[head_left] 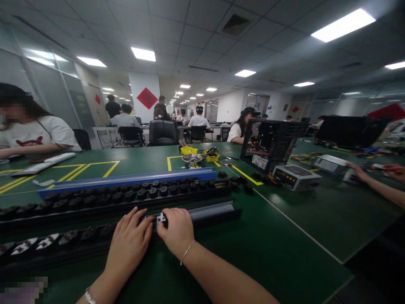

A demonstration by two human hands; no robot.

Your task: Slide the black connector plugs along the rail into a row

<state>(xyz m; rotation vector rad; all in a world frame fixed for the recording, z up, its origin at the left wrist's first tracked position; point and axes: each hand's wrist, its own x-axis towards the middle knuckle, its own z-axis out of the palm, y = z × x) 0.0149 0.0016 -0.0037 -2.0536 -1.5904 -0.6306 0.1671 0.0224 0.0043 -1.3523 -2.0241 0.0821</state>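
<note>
In front of me on the green table lies a long black rail (pixel 238 213) with a grey strip (pixel 215 211) along its inside. Dark modules (pixel 68 239) fill its left part, some with shiny tops. My right hand (pixel 177 232), with a thin bracelet at the wrist, is closed in a pinch on a small black-and-white part (pixel 161 218) over the rail. Close against it on the left, my left hand (pixel 129 236) curls over the rail, thumb and forefinger at that same part. The fingers hide the part's lower side.
Behind lie a second black rail (pixel 202 196) with rows of round black parts and a blue rail (pixel 133 179). Farther back are a metal dish (pixel 192 158), a yellow bin (pixel 189 150), an open computer case (pixel 268 143) and a power supply (pixel 295 177). A co-worker's hand (pixel 357 171) reaches in from the right.
</note>
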